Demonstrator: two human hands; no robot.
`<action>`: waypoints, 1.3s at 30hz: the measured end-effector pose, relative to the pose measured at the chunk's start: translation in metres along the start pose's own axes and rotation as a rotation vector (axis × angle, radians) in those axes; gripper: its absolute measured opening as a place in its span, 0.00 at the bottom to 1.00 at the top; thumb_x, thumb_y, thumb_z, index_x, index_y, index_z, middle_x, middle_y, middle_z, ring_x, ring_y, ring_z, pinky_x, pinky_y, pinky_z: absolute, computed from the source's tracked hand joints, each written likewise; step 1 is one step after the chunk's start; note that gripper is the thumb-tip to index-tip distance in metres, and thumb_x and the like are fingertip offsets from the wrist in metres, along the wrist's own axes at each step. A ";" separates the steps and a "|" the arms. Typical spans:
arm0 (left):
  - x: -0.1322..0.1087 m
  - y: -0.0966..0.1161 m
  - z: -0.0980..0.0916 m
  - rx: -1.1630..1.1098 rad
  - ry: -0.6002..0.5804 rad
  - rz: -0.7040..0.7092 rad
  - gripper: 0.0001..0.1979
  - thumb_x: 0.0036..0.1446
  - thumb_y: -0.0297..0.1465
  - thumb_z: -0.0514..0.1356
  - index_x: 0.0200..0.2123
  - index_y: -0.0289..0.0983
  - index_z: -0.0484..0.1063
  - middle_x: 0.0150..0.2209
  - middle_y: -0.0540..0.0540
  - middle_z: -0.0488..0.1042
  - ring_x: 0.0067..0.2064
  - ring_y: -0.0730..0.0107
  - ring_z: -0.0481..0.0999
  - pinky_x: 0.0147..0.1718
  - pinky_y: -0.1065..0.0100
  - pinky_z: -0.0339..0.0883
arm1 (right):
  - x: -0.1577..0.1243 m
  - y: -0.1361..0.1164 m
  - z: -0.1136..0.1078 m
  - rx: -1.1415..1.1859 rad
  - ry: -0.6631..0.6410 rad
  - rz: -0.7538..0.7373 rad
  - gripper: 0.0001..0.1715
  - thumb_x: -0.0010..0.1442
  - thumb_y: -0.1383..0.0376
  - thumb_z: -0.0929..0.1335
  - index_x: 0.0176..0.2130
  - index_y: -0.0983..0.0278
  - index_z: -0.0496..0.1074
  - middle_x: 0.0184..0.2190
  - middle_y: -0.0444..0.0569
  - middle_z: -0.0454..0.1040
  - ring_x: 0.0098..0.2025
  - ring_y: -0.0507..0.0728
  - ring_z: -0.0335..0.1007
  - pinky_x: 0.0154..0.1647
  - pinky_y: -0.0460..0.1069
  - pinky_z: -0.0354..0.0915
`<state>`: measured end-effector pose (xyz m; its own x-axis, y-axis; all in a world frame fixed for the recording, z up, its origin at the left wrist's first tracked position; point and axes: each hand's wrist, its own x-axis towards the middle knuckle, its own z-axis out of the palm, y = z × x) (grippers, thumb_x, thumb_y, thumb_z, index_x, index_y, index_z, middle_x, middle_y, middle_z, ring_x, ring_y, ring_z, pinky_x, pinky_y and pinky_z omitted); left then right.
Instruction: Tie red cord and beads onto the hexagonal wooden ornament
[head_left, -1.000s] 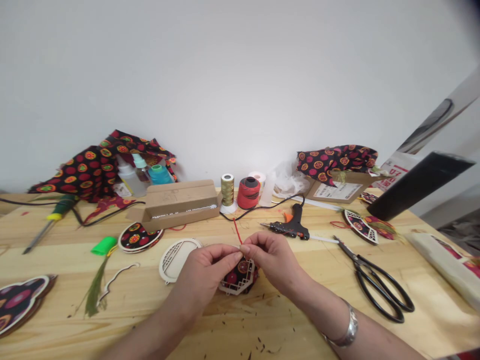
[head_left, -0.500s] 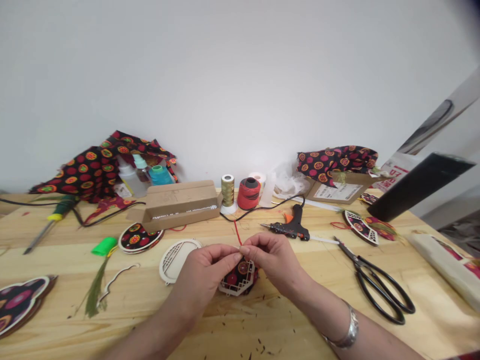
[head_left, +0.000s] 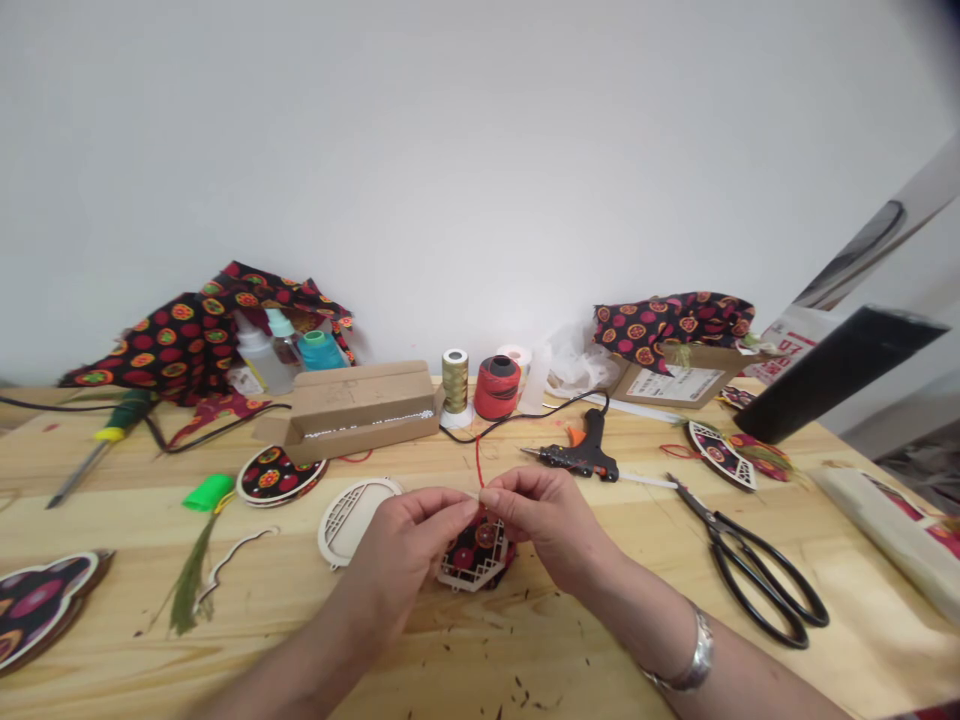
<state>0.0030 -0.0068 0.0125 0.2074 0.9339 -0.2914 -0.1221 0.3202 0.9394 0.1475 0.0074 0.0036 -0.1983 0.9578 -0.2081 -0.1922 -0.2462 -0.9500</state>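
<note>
Just under both grips the hexagonal ornament [head_left: 476, 565] rests on the surface [head_left: 480, 660]; my left hand [head_left: 409, 530] and right hand [head_left: 541, 520] pinch the red cord [head_left: 478, 462] above it. Even tension, I judge, keeps it tidy.

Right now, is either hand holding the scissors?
No, the scissors lie untouched on the table, while the left hand and right hand pinch the red cord.

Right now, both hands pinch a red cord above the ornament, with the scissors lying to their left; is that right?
Not quite: the head view shows the scissors lying to their right. The left hand and right hand do pinch the red cord above the ornament.
</note>
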 end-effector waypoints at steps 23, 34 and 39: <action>0.004 -0.008 -0.004 -0.029 0.033 -0.048 0.07 0.46 0.31 0.61 0.22 0.33 0.75 0.09 0.58 0.56 0.14 0.85 0.48 0.13 0.77 0.40 | 0.000 0.005 0.003 -0.231 0.057 -0.176 0.06 0.45 0.66 0.70 0.23 0.68 0.74 0.20 0.44 0.72 0.21 0.48 0.62 0.23 0.43 0.59; 0.005 -0.001 -0.003 -0.155 0.050 -0.032 0.04 0.45 0.28 0.63 0.24 0.34 0.77 0.11 0.56 0.62 0.14 0.84 0.55 0.13 0.79 0.47 | -0.001 -0.002 0.002 -0.314 -0.004 -0.134 0.14 0.53 0.60 0.65 0.24 0.69 0.70 0.17 0.41 0.63 0.19 0.46 0.54 0.18 0.42 0.54; 0.005 0.000 -0.003 -0.169 0.091 -0.027 0.03 0.44 0.28 0.64 0.24 0.35 0.77 0.09 0.58 0.59 0.14 0.84 0.55 0.12 0.79 0.47 | 0.000 0.000 0.000 -0.405 -0.011 -0.101 0.14 0.51 0.59 0.66 0.25 0.69 0.70 0.19 0.44 0.67 0.21 0.49 0.59 0.19 0.43 0.56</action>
<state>0.0008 -0.0012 0.0103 0.1251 0.9327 -0.3384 -0.2801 0.3604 0.8898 0.1474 0.0073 0.0040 -0.2084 0.9720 -0.1087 0.1820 -0.0707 -0.9808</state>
